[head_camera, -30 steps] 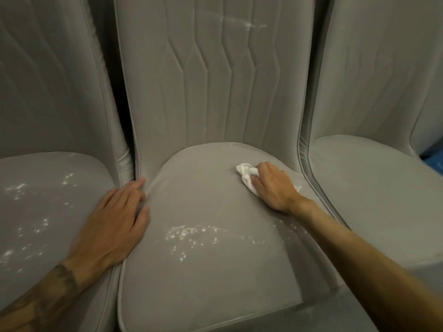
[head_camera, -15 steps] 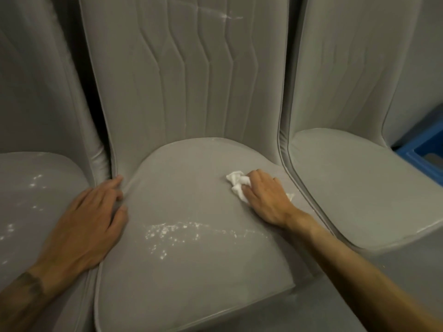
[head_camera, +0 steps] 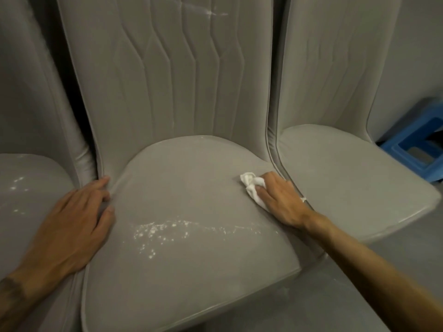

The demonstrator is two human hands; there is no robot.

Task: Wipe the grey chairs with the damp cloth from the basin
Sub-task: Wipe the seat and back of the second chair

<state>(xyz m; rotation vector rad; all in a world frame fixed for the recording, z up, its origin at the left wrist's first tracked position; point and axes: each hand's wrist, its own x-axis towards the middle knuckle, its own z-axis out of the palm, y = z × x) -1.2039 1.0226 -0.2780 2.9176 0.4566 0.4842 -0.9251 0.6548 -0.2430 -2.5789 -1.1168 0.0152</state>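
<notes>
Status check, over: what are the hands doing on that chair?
Right hand holds white cloth on middle seat. Left hand flat on seat edge. White specks unwiped; nothing blocking.

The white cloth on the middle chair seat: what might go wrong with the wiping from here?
1. The cloth, bunched small under the right hand, sits at the right edge of the middle seat, apart from the white specks; a short stroke may miss them.
2. A leftward sweep might push the specks against the left hand resting at the seat's left edge.
3. The streak on the backrest and the flecks on the left chair's seat could be overlooked.
</notes>
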